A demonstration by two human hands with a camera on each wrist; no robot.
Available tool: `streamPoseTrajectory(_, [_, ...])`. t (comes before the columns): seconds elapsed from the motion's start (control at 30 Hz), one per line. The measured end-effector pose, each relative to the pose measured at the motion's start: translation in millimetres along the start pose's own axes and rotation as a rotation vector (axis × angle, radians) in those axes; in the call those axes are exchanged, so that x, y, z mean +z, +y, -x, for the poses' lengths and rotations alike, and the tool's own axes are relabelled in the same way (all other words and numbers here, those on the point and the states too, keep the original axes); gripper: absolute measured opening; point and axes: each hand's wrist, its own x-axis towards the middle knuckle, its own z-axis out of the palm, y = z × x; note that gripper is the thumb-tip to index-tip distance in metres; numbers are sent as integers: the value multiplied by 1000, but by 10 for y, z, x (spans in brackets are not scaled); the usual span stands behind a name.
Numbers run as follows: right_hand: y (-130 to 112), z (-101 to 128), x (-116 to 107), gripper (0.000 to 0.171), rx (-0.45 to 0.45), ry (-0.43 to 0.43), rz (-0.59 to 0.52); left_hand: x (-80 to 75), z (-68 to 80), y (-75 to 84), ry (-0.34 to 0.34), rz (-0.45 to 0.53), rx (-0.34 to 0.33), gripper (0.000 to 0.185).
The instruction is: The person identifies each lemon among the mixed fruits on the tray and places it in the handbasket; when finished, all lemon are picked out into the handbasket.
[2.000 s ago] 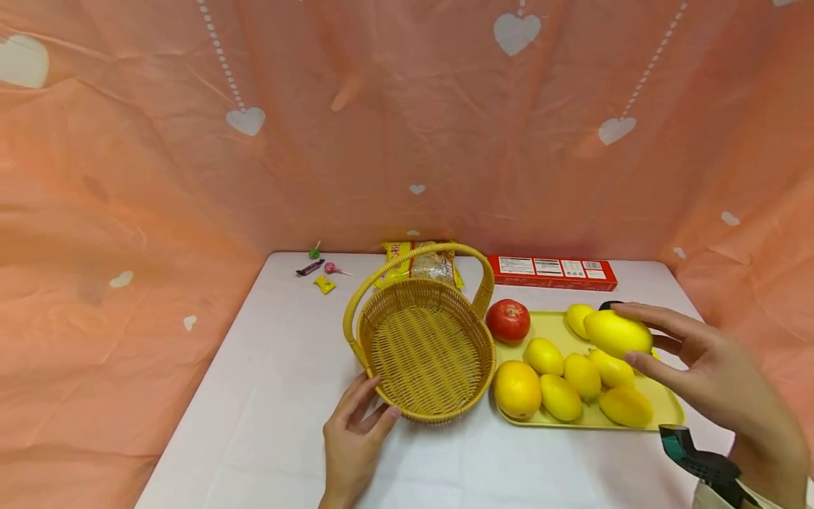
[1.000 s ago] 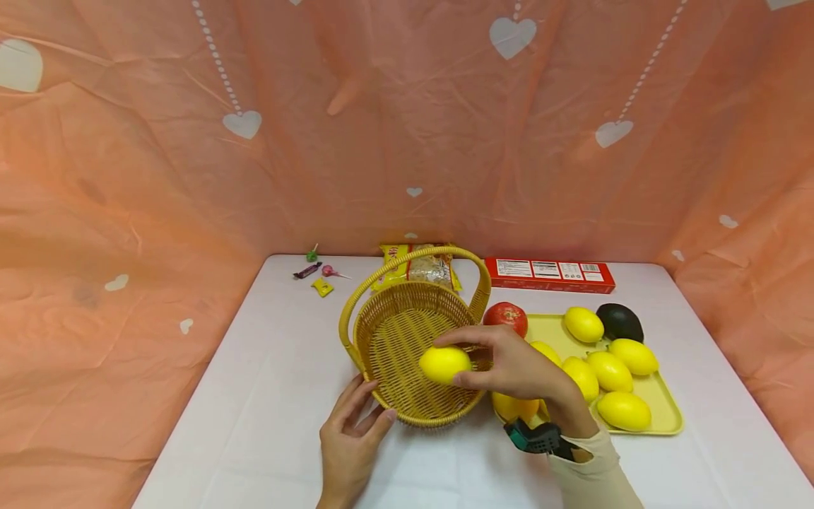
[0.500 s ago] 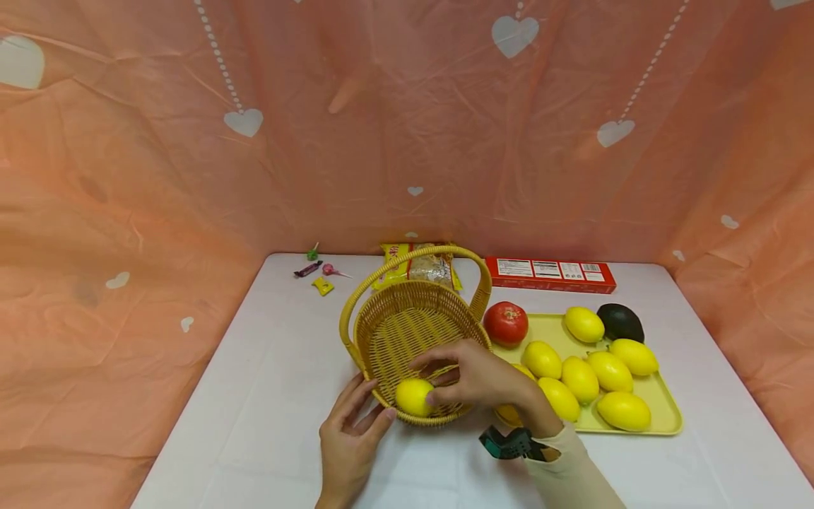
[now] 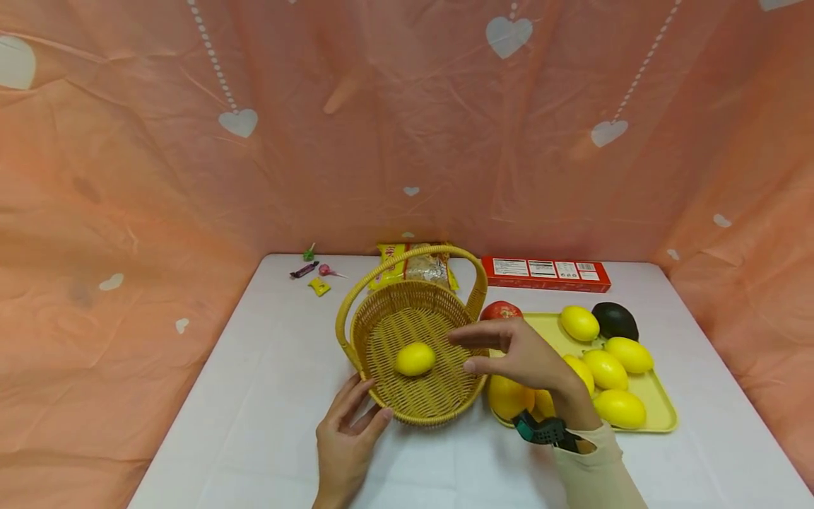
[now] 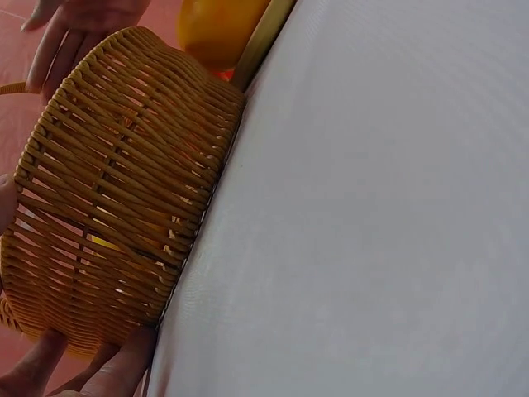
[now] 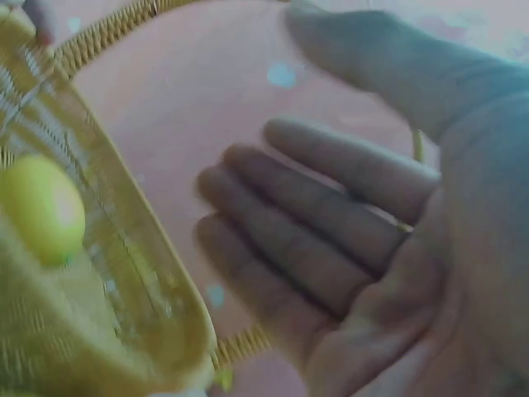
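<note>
A yellow lemon lies loose on the floor of the wicker basket; the right wrist view shows the same lemon inside the basket wall. My right hand hovers over the basket's right rim with fingers spread and nothing in it. My left hand rests on the table, fingers straight against the basket's near-left wall, fingertips touching the weave.
A yellow tray to the right holds several lemons, an orange fruit, a red tomato and a dark avocado. A red box, a snack bag and small sweets lie at the back.
My right hand carried a lemon from above the tray to the basket, let it go inside, and has drawn back to the right. The left hand stayed at the basket.
</note>
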Motion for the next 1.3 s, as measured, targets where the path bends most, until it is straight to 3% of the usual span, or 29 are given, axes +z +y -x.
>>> streamPoseTrajectory(0.2, [123, 455, -280, 41, 10, 135, -43, -1, 1, 12, 10, -10, -15, 55])
streamPoseTrajectory(0.43, [284, 1130, -595, 43, 31, 307, -2, 10, -6, 32, 5, 0, -30, 55])
streamPoseTrajectory(0.67, [396, 1723, -827, 38, 181, 436, 81, 12, -8, 31, -1, -1, -35, 55])
streamPoseTrajectory(0.83, [551, 1983, -898, 35, 330, 478, 167, 7, -4, 31, 0, 0, -34, 55])
streamPoseTrajectory(0.97, [696, 2103, -885, 38, 389, 491, 103, -1, -5, 26, -1, -10, -26, 55])
streamPoseTrajectory(1.3, [769, 2157, -879, 54, 563, 374, 73, 9, 3, 26, -1, -12, -32, 55])
